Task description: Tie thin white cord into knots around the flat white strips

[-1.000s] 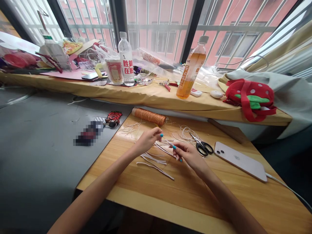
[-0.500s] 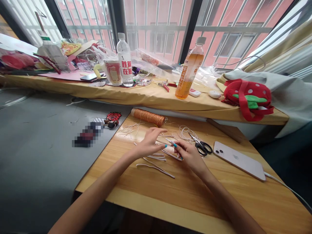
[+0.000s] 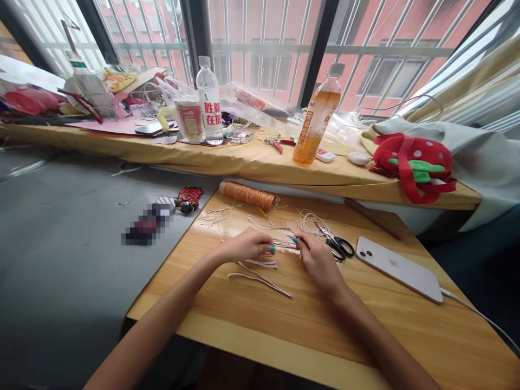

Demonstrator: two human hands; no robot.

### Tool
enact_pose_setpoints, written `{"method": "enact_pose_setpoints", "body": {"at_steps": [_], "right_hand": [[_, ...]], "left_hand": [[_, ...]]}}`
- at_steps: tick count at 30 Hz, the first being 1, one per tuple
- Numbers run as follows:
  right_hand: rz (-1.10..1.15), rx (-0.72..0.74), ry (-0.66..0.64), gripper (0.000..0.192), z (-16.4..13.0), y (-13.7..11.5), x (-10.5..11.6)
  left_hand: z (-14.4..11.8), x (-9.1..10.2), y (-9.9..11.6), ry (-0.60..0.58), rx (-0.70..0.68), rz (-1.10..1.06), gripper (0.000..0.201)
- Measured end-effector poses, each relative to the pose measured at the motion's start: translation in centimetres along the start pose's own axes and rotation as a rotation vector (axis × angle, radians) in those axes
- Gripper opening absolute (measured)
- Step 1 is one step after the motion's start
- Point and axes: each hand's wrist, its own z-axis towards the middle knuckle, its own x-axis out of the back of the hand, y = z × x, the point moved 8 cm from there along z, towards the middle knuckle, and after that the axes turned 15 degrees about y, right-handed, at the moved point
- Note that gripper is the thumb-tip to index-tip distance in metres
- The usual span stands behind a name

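Above the wooden table [image 3: 325,319], my right hand [image 3: 319,260] pinches white cord [image 3: 289,235], whose end sticks out past the fingertips. My left hand [image 3: 249,245] is just left of it, with fingers curled and pressed together. Pale strands run across the gap between both hands; whether the left fingers grip one of them is hidden. Cut lengths of white cord [image 3: 262,281] lie below my left hand. Behind the hands are a spool of orange thread [image 3: 248,195] and a loose coil of pale cord [image 3: 312,222]. Scissors with black handles [image 3: 340,248] rest beside my right hand.
A white phone [image 3: 398,268] with a cable lies on the right of the table. Thread scraps [image 3: 219,215] are at its back left. On the sill stand a water bottle [image 3: 210,108] and an orange drink bottle [image 3: 316,122], with a red strawberry bag [image 3: 414,160] further right.
My left hand's spread fingers have closed together and turned downward near the strands. My right hand keeps its pinch and has moved slightly. A pale cord now shows behind the hands.
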Motion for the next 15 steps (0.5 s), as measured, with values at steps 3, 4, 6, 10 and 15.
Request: {"method": "enact_pose_setpoints", "body": {"at_steps": [3, 4, 6, 10, 15], "right_hand": [[-0.054, -0.053, 0.042, 0.022, 0.4, 1.0, 0.6], [-0.065, -0.075, 0.048, 0.022, 0.5, 1.3, 0.7], [-0.071, -0.113, 0.044, 0.022, 0.7, 1.9, 0.8], [-0.025, -0.188, 0.006, 0.026, 0.6, 2.5, 0.4], [0.055, -0.273, 0.015, 0.035, 0.4, 2.9, 0.5]], "left_hand": [[-1.6, -0.6, 1.8, -0.256, 0.019, -0.3, 0.019], [-1.6, 0.0, 2.2, -0.238, 0.026, -0.38, 0.02], [-1.1, 1.8, 2.2, -0.054, 0.038, -0.485, 0.02], [0.0, 5.1, 0.3, 0.419, 0.106, -0.548, 0.02], [0.6, 3.5, -1.1, 0.423, 0.21, -0.527, 0.023]]}}
